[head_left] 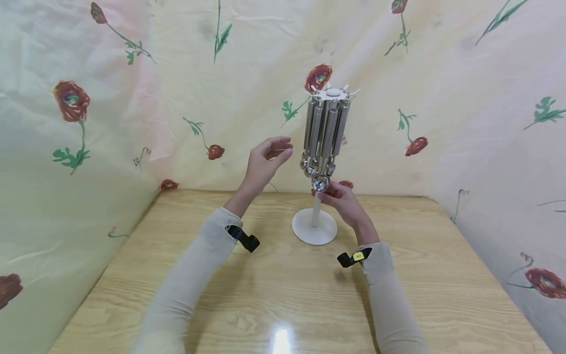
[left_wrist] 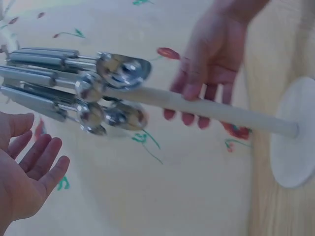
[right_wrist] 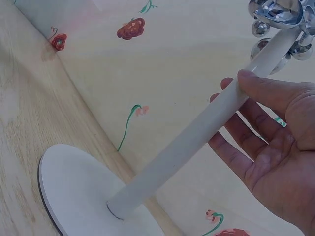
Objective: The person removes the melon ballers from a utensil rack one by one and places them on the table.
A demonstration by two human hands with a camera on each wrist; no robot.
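Observation:
A white stand with a round base (head_left: 315,233) is on the table, and several ice cream scoops (head_left: 328,130) hang from its hooked top (head_left: 331,93). Their silver handles point up and their shiny bowls down. My right hand (head_left: 347,204) holds the stand's white pole (right_wrist: 182,147) just below the bowls, thumb on one side and fingers behind, as the right wrist view shows. To the left of the scoops, my left hand (head_left: 265,164) is raised with relaxed, slightly bent fingers. It touches nothing; in the left wrist view its palm (left_wrist: 22,182) is bare.
The stand is near the back of a light wooden table (head_left: 274,280). A pale cloth with red flowers (head_left: 247,73) hangs behind the table and along both sides. Each wrist wears a black strap with a small camera (head_left: 249,242).

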